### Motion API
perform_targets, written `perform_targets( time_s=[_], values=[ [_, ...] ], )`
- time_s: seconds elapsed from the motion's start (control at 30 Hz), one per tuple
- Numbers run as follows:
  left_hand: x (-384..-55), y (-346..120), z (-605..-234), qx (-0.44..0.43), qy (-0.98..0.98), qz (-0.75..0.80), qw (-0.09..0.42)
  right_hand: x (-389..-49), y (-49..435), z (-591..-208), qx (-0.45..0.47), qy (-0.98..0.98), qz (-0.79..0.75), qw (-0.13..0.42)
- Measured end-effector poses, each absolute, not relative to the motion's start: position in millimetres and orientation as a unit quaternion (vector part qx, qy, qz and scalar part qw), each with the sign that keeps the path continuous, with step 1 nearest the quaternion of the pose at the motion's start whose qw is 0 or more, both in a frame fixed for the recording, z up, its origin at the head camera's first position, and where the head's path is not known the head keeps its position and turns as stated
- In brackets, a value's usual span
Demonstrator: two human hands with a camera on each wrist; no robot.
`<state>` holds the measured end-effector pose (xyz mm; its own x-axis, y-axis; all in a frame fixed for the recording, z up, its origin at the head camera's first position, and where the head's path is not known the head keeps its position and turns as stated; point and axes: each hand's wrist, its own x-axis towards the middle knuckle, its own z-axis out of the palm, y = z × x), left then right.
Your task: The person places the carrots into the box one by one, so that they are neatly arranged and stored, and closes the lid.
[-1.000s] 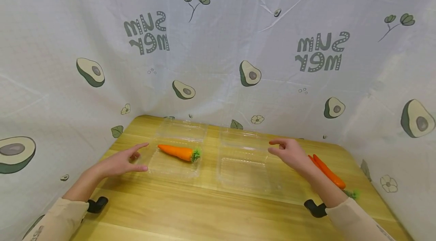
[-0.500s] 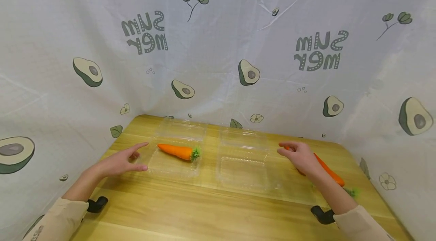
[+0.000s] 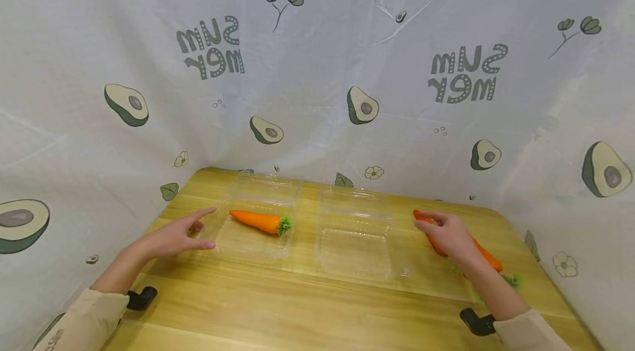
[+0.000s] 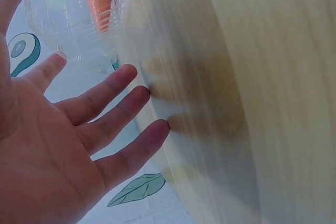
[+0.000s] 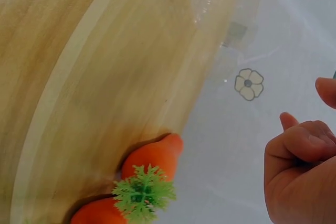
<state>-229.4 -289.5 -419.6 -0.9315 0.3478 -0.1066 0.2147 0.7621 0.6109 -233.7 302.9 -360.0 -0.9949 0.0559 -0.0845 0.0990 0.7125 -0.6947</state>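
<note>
My left hand (image 3: 176,235) stays at the left side of a clear plastic clamshell box (image 3: 238,249), its fingers spread in the left wrist view and nothing in them. Inside that box lies an orange carrot (image 3: 258,222) with a green top. On the right, my right hand (image 3: 452,238) hovers over the carrots, thumb and index finger apart and the other fingers loosely curled. One carrot (image 3: 435,243) shows partly beneath it; another carrot (image 3: 488,257) lies farther right, partly hidden by the arm. In the right wrist view, the hand is apart from the carrots (image 5: 152,160).
A second clear clamshell box (image 3: 352,260) stands open between the hands, with no carrot in it. Both lids lean back toward the printed curtain (image 3: 317,147), which encloses the wooden table (image 3: 297,307) at the back and sides.
My right hand has moved right and slightly toward me, from beside the second box to over the carrots, uncovering the tip of one. My left hand has kept still.
</note>
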Motion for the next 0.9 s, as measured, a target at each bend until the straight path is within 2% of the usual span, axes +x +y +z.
perform_targets(
  time_s=[0.9],
  values=[
    [-228.8, -288.8, -419.3, 0.147, 0.933, 0.311, 0.109, -234.0, 336.0, -384.6, 0.072, 0.928, -0.365, -0.009]
  ],
)
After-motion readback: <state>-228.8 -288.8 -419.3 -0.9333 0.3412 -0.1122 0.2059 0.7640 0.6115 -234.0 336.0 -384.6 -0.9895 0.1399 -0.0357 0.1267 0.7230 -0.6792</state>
